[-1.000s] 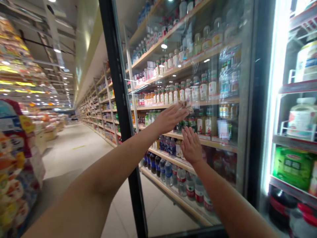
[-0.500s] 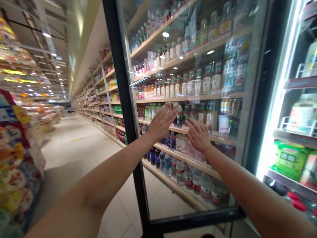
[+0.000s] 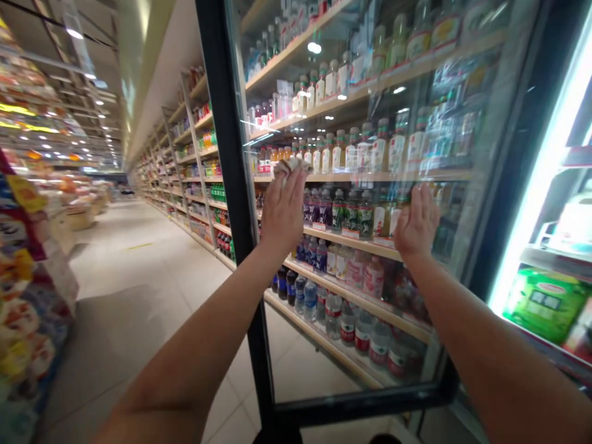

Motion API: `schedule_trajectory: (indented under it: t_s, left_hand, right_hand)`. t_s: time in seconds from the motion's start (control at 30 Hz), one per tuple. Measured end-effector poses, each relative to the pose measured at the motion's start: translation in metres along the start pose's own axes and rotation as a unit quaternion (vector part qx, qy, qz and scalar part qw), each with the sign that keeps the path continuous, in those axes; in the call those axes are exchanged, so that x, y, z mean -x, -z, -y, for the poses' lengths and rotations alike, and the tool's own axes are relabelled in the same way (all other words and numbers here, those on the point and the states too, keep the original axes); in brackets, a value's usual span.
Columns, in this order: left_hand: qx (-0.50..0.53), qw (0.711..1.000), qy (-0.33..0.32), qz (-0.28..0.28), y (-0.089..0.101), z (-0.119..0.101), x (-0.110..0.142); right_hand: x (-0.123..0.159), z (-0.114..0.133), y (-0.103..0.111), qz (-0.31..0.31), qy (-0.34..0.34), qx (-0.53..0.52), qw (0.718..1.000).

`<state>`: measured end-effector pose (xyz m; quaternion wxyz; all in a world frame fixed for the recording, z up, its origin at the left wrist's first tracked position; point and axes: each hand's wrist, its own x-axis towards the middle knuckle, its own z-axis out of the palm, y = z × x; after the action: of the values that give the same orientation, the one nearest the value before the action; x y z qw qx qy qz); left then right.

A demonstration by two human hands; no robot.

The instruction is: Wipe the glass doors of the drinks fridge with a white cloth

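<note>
My left hand (image 3: pixel 283 213) presses a crumpled pale cloth (image 3: pixel 292 166) with darker patches to the glass door (image 3: pixel 319 376), near the door's left frame. Part of the cloth sticks out above the fingertips; the rest lies hidden under the hand. Farther right, my right hand (image 3: pixel 419 222) is raised at the same glass with its fingers stretched upward and nothing visible in it. Whether its fingertips touch the pane cannot be made out. The door stands swung open in a black frame (image 3: pixel 231 185), and bottles show through it.
Beyond the glass, wooden shelves hold rows of bottles (image 3: pixel 363 336). At right is a lit cooler with a green package (image 3: pixel 541 302). A tiled aisle (image 3: pixel 134 296) runs off at left, past a stand of colourful packages (image 3: pixel 28 296).
My left hand and the cloth have moved left and up across the glass. My right hand has shifted right and up, its fingers now pointing more upward. The view has tilted slightly.
</note>
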<state>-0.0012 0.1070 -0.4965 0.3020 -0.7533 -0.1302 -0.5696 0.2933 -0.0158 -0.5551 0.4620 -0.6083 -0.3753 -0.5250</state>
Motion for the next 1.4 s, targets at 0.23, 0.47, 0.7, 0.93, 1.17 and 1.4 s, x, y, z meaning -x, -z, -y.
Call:
schedule_trajectory:
  t_s: [0.23,0.47,0.7,0.93,1.17,1.4]
  left_hand:
    - [0.077,0.989,-0.108,0.069,-0.025,-0.076,0.110]
    - [0.032,0.999,0.037,0.003,-0.015,-0.049,0.099]
    - [0.058,0.997,-0.019,0.053,-0.046,-0.127,0.171]
    - [0.039,0.996,0.070,0.034,-0.036,-0.097,0.147]
    - [0.077,0.995,0.035,0.052,-0.052,-0.152,0.196]
    - [0.058,0.996,0.025,0.062,-0.038,-0.119,0.197]
  right_hand:
    - [-0.005,0.000,0.002,-0.005,-0.002,0.004,1.000]
    - [-0.004,-0.002,0.001,-0.014,0.012,0.014,1.000]
    - [-0.003,-0.003,0.002,-0.011,0.016,-0.003,1.000]
    - [-0.004,-0.007,0.002,-0.022,0.037,0.000,0.999]
    - [-0.005,0.002,0.010,0.011,0.004,-0.013,1.000]
    - [-0.006,0.011,0.018,0.024,-0.007,-0.010,1.000]
